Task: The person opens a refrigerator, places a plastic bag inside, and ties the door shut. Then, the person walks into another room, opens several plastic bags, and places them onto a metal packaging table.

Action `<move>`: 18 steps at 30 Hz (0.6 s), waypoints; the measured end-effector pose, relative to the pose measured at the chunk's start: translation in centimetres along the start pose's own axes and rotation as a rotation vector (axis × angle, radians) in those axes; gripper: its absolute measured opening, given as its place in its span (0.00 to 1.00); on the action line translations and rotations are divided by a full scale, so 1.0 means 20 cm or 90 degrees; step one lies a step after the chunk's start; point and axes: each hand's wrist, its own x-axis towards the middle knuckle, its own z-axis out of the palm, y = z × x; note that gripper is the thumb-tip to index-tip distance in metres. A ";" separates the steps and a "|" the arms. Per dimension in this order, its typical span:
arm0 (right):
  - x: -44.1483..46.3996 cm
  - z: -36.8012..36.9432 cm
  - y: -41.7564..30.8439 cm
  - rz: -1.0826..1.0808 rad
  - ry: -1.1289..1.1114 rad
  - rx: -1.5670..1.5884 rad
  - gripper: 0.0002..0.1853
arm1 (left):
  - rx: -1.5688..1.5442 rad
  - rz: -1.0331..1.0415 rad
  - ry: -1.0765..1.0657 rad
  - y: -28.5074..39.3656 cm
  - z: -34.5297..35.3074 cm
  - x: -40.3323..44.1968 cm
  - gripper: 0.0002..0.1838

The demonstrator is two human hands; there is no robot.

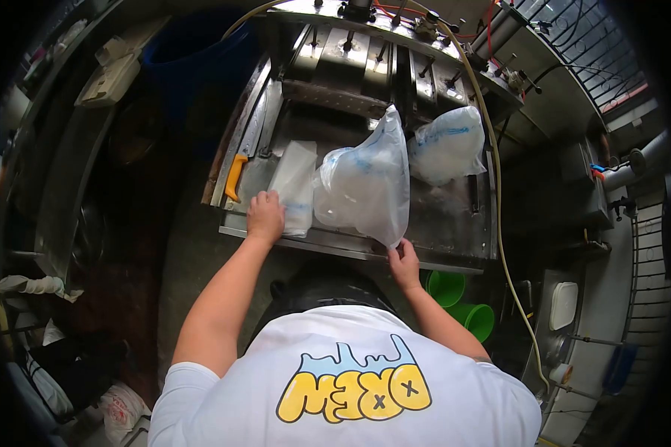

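Observation:
A metal work table (447,231) carries several clear plastic bags. My left hand (266,216) rests at the lower left edge of a flat stack of folded bags (294,182); its fingers are bent, and whether they grip the stack is unclear. At the table's front edge, my right hand (403,262) pinches the bottom corner of a large, puffed-out bag (365,182) with pale contents and blue print. Another filled bag (449,145) lies behind it to the right. Left of the stack is a knife with an orange handle (235,177).
Metal blocks with clamps and rods (347,63) stand at the table's back. A hose (499,216) runs down its right side. Green buckets (476,320) are below right, a blue barrel (179,56) behind left. A white lid (564,305) is far right.

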 end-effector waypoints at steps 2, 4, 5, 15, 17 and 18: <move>-0.10 0.03 -0.05 -0.018 -0.022 -0.009 0.21 | 0.014 0.023 -0.002 0.00 0.00 -0.04 0.14; -0.19 0.07 -0.19 -0.049 -0.059 -0.034 0.15 | 0.030 0.045 -0.003 -0.05 0.03 -0.06 0.12; -0.21 0.08 -0.24 -0.054 -0.114 -0.044 0.15 | -0.014 0.031 0.012 -0.10 0.08 -0.05 0.09; -0.14 0.18 -0.52 -0.128 -0.304 -0.124 0.17 | -0.572 -0.522 0.129 -0.54 -0.15 0.09 0.14; -0.12 0.23 -0.55 -0.146 -0.330 -0.136 0.17 | -0.626 -0.520 0.210 -0.64 -0.18 0.12 0.13; -0.11 0.26 -0.57 -0.161 -0.351 -0.149 0.17 | -0.680 -0.511 0.287 -0.68 -0.19 0.12 0.13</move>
